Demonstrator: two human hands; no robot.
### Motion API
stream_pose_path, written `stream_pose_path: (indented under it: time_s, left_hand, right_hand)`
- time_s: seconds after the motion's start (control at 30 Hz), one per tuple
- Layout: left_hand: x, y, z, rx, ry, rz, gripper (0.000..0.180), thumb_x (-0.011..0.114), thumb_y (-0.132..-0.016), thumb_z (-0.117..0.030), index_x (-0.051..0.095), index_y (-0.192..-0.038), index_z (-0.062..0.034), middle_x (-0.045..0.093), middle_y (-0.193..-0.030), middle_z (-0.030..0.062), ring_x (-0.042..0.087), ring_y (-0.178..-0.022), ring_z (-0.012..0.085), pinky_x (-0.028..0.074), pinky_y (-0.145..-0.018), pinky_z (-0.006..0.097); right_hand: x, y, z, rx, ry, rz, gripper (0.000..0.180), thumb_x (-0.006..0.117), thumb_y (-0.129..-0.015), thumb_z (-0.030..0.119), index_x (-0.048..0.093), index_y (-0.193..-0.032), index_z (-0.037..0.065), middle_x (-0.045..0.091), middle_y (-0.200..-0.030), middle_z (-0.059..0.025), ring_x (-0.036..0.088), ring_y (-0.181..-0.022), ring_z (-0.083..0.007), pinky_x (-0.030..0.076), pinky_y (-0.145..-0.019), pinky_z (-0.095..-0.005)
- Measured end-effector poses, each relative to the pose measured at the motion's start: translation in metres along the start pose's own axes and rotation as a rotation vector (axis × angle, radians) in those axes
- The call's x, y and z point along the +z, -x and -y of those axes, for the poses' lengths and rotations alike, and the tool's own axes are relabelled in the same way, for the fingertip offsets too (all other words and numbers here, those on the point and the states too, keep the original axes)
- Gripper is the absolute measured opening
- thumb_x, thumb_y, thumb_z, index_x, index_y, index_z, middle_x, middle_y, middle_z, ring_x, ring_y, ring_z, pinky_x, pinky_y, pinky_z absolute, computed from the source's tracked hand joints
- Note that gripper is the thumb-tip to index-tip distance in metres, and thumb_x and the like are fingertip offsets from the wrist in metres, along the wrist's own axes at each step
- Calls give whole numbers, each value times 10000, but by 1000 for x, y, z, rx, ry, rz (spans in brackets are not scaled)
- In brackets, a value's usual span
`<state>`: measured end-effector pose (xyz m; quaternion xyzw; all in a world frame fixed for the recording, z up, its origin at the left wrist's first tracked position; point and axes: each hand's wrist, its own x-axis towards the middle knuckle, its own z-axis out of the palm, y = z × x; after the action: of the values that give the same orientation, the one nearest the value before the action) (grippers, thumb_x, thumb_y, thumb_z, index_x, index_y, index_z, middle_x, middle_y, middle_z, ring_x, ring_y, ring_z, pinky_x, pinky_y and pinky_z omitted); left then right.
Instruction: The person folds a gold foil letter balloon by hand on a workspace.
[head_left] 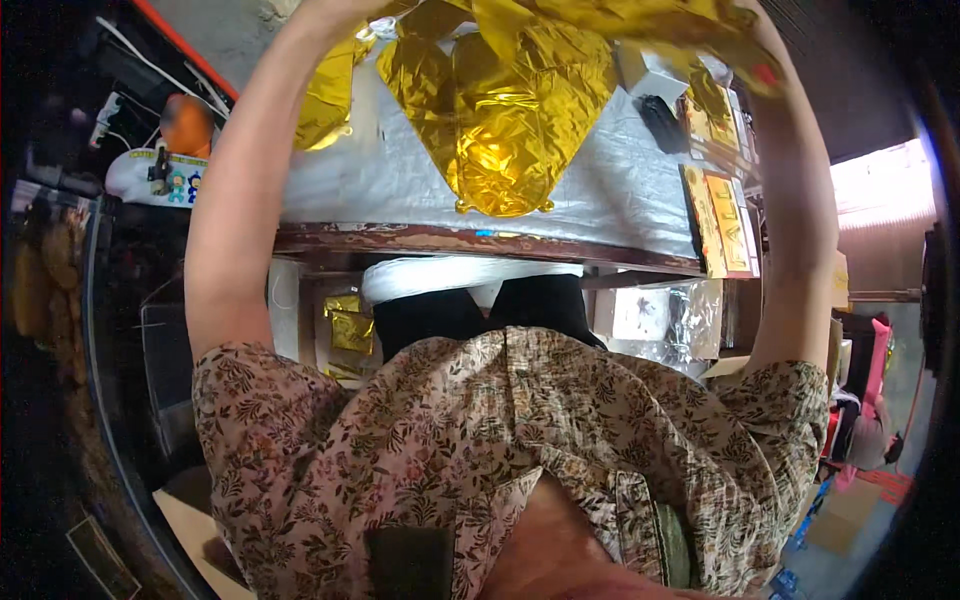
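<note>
Head view: the L forearm (235,170) and R forearm (800,190) are stretched fwd, well apart, on either side of the bench (340,190). Both hands are cut off by the top edge, so grip & finger spread can't be told. A tapered gold foil piece (505,150) is seen approx. mid-bench, its rounded end w/ 2 small tabs pointed at the body; whether it's laid flat or held up a bit is unclear. Crumpled gold film (640,15) is spread above it, between the forearms; whether the 2 are joined can't be told. Another gold foil item (325,105) is seen beside the L forearm, & printed packs (722,220) are set at bench R.

Step in hand, prob.: foil being opened out or arranged at arm's length. For the next move, gentle, even handling is prob. called for, as thin foil may be creased or torn.
</note>
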<state>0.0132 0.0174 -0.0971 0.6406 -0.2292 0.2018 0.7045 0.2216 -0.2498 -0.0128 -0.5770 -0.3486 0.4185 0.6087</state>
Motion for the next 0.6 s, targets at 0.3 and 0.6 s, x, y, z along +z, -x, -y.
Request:
stream_pose_path:
  time_s: [0.3,0.6]
  left_hand:
    - [69,-58,-37,-320,-587,398,817,687,-887,-290,347,-1608,-111,596,-1398,171,672,-1042,164,551,-952,370]
    - [34,-50,-26,-732,-606,253,403,830,-895,-225,717,-1225,-23,675,-786,-11,551,-619,47,405,-524,242]
  right_hand:
    - [25,17,47,120,627,623,85,730,-864,21,674,-902,-31,673,-723,-10,577,-578,-62,416,-492,-234]
    - [-12,32,58,205,720,466,124,721,-942,53,715,-1012,-49,705,-772,-14,618,-600,-66,477,-527,-214]
